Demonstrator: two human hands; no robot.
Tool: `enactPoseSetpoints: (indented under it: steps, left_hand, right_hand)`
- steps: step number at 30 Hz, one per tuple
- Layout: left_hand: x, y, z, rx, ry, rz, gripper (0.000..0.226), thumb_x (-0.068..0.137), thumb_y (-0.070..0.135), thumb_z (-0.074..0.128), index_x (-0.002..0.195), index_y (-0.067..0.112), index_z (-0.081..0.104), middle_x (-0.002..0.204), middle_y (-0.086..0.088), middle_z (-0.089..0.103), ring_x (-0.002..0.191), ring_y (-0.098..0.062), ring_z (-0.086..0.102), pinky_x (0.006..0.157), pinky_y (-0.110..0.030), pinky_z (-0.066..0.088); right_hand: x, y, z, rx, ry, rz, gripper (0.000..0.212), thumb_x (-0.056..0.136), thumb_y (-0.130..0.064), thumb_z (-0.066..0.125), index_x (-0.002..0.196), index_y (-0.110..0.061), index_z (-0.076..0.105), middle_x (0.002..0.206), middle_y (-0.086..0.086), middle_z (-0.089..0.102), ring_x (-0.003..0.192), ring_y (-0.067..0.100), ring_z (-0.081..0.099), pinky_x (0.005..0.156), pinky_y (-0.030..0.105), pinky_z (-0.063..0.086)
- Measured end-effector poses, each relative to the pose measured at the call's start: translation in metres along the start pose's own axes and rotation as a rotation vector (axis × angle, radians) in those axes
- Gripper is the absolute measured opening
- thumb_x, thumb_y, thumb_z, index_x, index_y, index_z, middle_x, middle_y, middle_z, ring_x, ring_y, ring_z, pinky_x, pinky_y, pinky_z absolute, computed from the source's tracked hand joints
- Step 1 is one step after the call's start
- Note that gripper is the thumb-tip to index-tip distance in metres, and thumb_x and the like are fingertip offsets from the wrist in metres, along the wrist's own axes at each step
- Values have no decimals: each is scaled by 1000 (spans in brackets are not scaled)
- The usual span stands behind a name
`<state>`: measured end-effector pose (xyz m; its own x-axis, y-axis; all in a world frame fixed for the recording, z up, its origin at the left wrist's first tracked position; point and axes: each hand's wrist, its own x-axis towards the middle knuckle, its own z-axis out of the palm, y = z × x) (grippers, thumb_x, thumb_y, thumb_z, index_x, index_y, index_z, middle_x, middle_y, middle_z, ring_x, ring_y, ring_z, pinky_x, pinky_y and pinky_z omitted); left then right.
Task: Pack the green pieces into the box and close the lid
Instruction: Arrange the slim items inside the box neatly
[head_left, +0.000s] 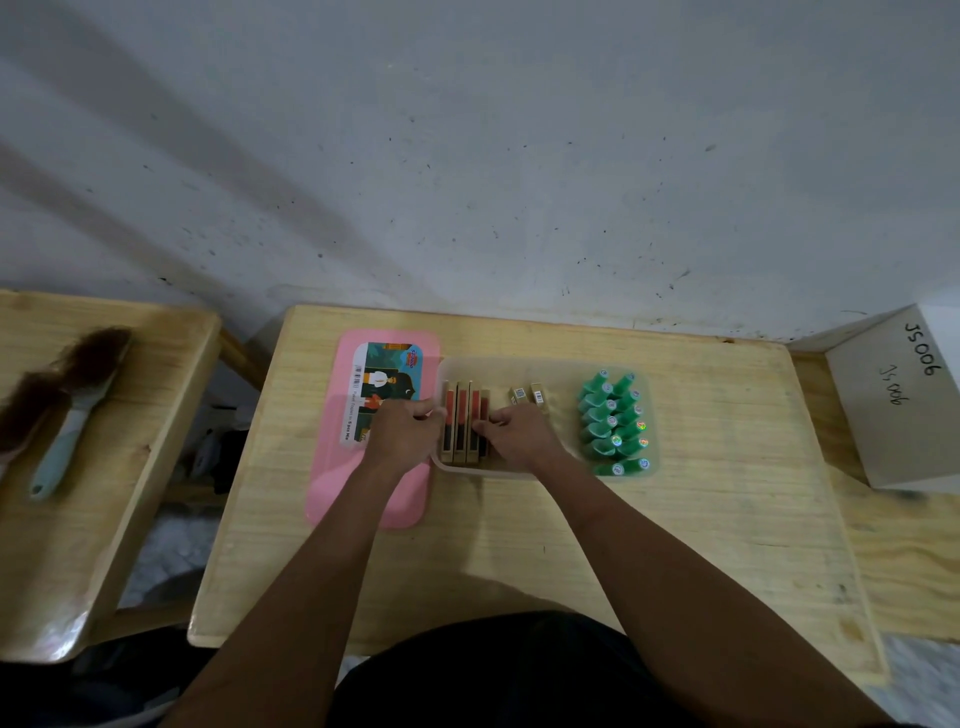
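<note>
Both bare forearms reached forward, converging. The left hand (402, 428) and right hand (517, 434) sat close together, knuckles up. Each hand's fingers were curled in a loose grip.

The box (545, 470) is translucent and milky. At its right end the pieces (613, 423) are green with shiny round stickers. At its left end the bars (464, 421) are tan with red-orange faces. Left of the box the lid (374, 499) is pink, bearing a teal picture label. The table (701, 519) under the box is pale wood.
</note>
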<state>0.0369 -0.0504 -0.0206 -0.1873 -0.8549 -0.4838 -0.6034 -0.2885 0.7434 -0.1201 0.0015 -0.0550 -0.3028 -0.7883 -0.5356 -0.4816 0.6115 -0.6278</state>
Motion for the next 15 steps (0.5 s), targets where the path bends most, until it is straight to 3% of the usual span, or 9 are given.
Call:
enactPoseSetpoints:
  steps: [3, 5, 7, 10, 15]
  left_hand:
    - [0, 0, 0, 4, -5, -3, 40, 91, 20, 62, 129, 6, 57, 123, -13, 62, 108, -27, 62, 86, -43, 57]
    - [0, -1, 0, -2, 3, -4, 40, 91, 20, 62, 128, 6, 58, 124, -13, 62, 111, -27, 60, 89, -43, 56]
    - [1, -1, 1, -2, 14, 4, 39, 91, 20, 61, 128, 5, 58, 125, -13, 62, 111, -25, 59, 89, -38, 56]
    - [0, 0, 2, 4, 12, 16, 38, 92, 18, 60, 128, 4, 57, 124, -12, 61, 100, -19, 58, 78, -31, 56]
    - [1, -2, 1, 23, 14, 17, 38, 92, 18, 61, 128, 5, 58, 122, -14, 62, 86, -16, 59, 77, -34, 57]
  right_hand:
    - [-4, 1, -6, -18, 43, -9, 29, 93, -35, 60, 109, -15, 74, 94, 5, 75, 73, 13, 64, 74, 27, 52]
    - [-8, 2, -15, -105, 225, 5, 28, 91, -36, 59, 110, -22, 73, 104, 0, 74, 89, 17, 68, 81, 33, 55]
    - [-11, 4, -25, -268, 356, 29, 23, 90, -39, 57, 106, -29, 71, 103, -6, 72, 95, 18, 67, 79, 33, 54]
    - [-12, 8, -28, -499, 330, 20, 20, 88, -39, 58, 100, -26, 69, 96, -2, 70, 90, 22, 67, 71, 32, 48]
    - [-12, 5, -20, -723, 306, -36, 19, 93, -30, 54, 100, -17, 66, 94, 4, 69, 86, 25, 67, 61, 30, 40]
